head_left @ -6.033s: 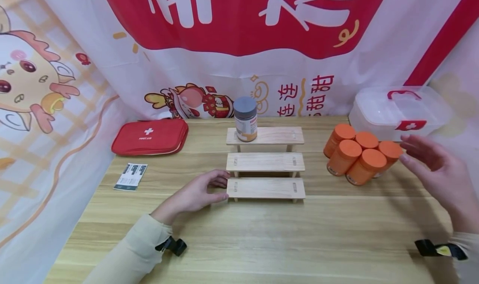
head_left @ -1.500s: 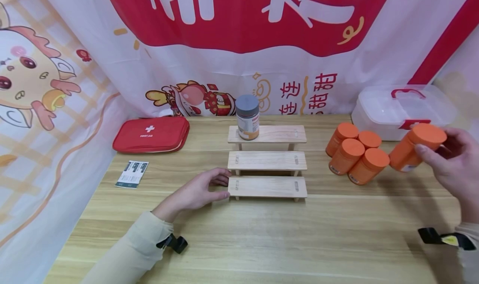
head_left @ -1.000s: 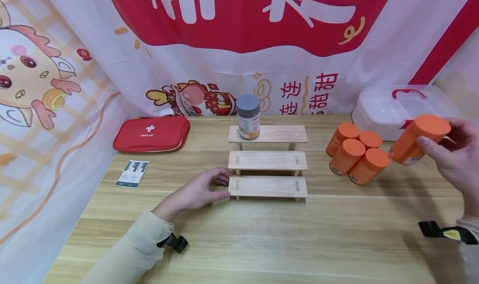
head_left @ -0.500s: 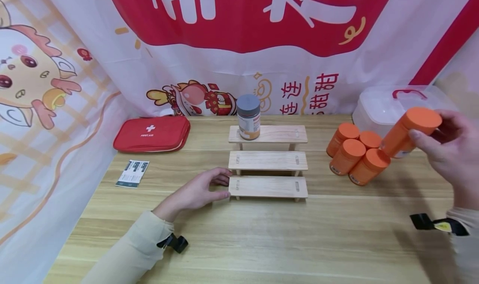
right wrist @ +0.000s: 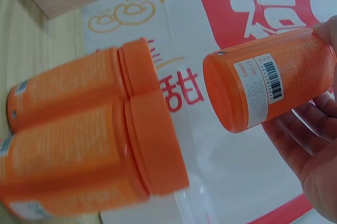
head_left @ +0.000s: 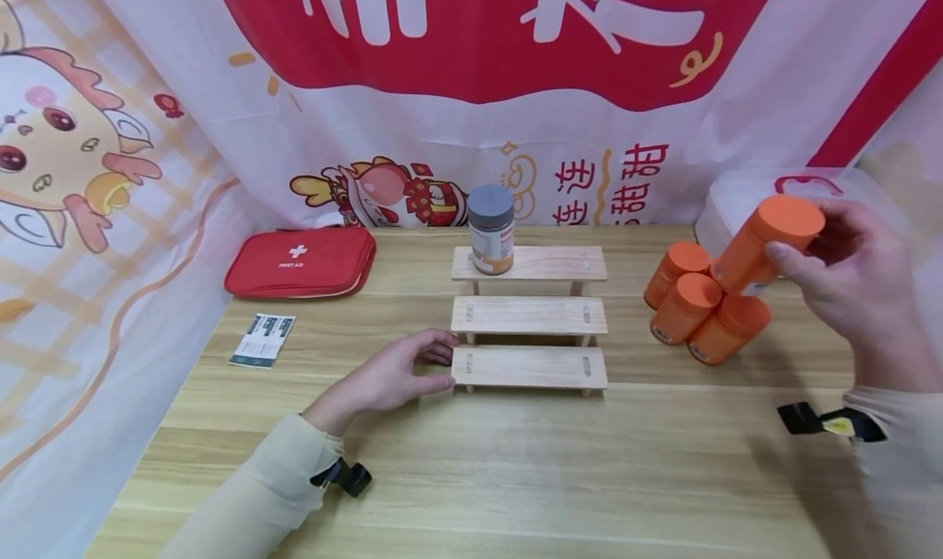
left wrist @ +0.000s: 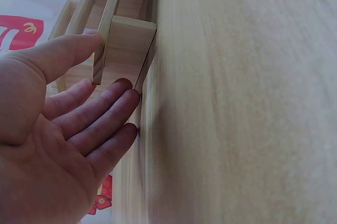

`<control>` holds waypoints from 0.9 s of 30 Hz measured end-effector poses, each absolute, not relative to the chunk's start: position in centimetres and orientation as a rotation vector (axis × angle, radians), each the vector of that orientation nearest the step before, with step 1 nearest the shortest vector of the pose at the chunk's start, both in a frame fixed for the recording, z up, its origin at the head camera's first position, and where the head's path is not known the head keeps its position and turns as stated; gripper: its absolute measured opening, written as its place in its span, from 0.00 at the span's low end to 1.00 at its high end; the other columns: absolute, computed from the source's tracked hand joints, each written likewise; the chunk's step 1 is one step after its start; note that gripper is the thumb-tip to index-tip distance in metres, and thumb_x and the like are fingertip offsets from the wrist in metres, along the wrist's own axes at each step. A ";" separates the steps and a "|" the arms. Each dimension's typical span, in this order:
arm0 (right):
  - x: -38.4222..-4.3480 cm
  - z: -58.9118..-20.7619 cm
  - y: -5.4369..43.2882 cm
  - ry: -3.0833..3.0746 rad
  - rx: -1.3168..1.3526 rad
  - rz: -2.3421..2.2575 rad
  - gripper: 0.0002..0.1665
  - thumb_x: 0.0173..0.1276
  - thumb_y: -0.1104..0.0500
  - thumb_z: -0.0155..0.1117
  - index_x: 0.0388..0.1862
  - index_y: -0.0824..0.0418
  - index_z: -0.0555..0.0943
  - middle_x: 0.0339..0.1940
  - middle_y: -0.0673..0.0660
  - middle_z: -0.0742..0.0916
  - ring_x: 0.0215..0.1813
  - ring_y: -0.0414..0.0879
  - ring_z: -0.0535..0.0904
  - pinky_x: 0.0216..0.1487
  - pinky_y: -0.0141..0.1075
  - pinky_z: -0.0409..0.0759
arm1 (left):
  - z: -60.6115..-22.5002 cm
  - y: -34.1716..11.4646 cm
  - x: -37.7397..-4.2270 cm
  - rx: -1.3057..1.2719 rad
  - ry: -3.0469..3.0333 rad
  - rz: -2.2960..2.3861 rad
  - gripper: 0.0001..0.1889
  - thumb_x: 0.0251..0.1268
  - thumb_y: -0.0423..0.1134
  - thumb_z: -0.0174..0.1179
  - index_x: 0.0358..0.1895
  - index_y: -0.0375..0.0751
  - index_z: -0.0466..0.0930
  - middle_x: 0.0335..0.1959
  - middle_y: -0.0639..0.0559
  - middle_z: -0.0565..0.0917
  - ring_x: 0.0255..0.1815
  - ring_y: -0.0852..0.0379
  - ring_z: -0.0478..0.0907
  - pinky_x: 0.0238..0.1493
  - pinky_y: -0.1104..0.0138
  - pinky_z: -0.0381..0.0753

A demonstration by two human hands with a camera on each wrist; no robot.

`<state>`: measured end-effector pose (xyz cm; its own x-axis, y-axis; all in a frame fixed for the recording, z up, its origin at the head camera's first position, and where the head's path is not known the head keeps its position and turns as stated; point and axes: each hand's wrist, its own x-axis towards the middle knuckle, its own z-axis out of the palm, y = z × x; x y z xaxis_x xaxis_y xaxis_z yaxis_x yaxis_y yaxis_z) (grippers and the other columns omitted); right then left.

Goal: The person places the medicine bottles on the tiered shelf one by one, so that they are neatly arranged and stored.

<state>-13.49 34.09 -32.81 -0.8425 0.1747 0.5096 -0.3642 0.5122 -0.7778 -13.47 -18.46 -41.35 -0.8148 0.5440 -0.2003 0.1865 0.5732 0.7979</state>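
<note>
Orange cylindrical plastic bottle (head_left: pixel 751 244), tilted at frame right, is held in the right hand (head_left: pixel 858 277), fingers curled, above upright orange bottles (head_left: pixel 685 305), apparently mid-lift and next needing clearance, while 1 relaxed, empty-fingered left hand (head_left: pixel 394 371) touches the front pale wooden shelf (head_left: pixel 526 367), lower centre.

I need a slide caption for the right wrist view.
Right hand holding one orange bottle, barcode visible, near two other bottles.

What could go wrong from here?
The tilted orange bottle in the right hand might clip the standing orange bottles; it's held close to them.

The left hand is at the lowest wooden step; a bump carried to the top step might unsettle the gray-capped bottle on it.
</note>
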 end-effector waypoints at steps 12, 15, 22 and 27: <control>-15.0 -32.0 30.6 -2.203 0.246 1.453 0.29 0.67 0.74 0.71 0.64 0.53 0.83 0.50 0.43 0.87 0.45 0.40 0.80 0.47 0.16 0.82 | -41.3 -18.3 -13.5 0.584 2.378 1.140 0.27 0.73 0.41 0.72 0.71 0.42 0.76 0.64 0.48 0.86 0.68 0.48 0.83 0.77 0.46 0.77; -15.3 -31.8 29.7 -2.253 0.231 1.448 0.29 0.70 0.71 0.72 0.66 0.53 0.81 0.53 0.42 0.86 0.48 0.41 0.80 0.48 0.16 0.82 | -41.3 -18.3 -13.5 0.578 2.378 1.139 0.27 0.73 0.41 0.72 0.71 0.42 0.76 0.64 0.48 0.86 0.68 0.48 0.83 0.77 0.46 0.77; -16.0 -31.3 27.9 -2.346 0.207 1.440 0.28 0.73 0.63 0.73 0.69 0.51 0.77 0.56 0.39 0.84 0.51 0.41 0.79 0.49 0.15 0.81 | -41.3 -18.3 -13.5 0.581 2.377 1.143 0.27 0.73 0.41 0.72 0.72 0.42 0.76 0.64 0.48 0.86 0.68 0.48 0.83 0.77 0.45 0.77; -16.7 -31.3 26.7 -2.389 0.208 1.472 0.30 0.75 0.59 0.73 0.73 0.52 0.75 0.60 0.41 0.84 0.56 0.41 0.81 0.51 0.16 0.83 | -41.3 -18.4 -13.4 0.568 2.384 1.133 0.27 0.73 0.41 0.72 0.72 0.43 0.76 0.64 0.49 0.86 0.68 0.48 0.82 0.77 0.45 0.76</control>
